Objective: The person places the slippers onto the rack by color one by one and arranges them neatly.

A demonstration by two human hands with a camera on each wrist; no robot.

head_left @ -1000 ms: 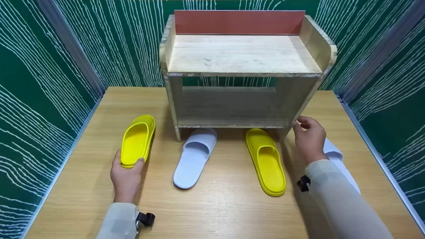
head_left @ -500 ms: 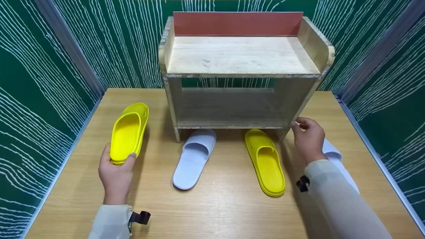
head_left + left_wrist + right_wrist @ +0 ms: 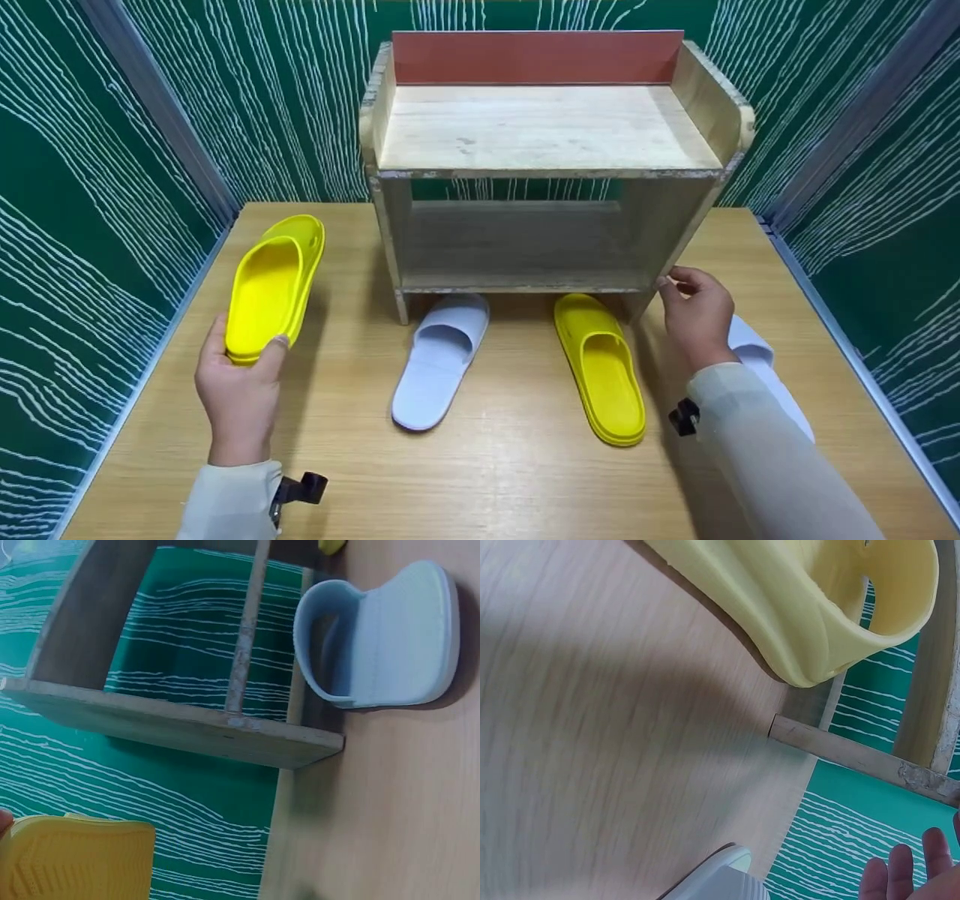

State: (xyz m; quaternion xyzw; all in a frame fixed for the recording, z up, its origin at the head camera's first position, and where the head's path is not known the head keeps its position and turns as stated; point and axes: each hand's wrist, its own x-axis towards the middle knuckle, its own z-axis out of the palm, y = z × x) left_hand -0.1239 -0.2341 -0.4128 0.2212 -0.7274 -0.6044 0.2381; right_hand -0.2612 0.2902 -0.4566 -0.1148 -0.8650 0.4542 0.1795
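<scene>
My left hand [image 3: 240,397] grips a yellow slipper [image 3: 264,300] by its heel, thumb on the near right edge, toe pointing away. It is raised above the table at the left. In the left wrist view part of this slipper's sole [image 3: 79,859] shows at the lower left. My right hand [image 3: 697,311] touches the outer right side of a small wooden shelf [image 3: 551,127] with its thumb and fingertips. Several fingers [image 3: 900,870] show loosely extended in the right wrist view. Another yellow slipper [image 3: 602,371] and a white slipper [image 3: 441,364] lie with their toes under the shelf.
A second white slipper [image 3: 766,371] lies right of the shelf, partly hidden by my right wrist and sleeve. The wooden table [image 3: 495,487] is bounded by green walls [image 3: 285,97] with white lines. The shelf has a red back board [image 3: 536,58].
My left hand has lifted the yellow slipper and carried it left and farther from the shelf. My right hand and the other slippers stay where they were.
</scene>
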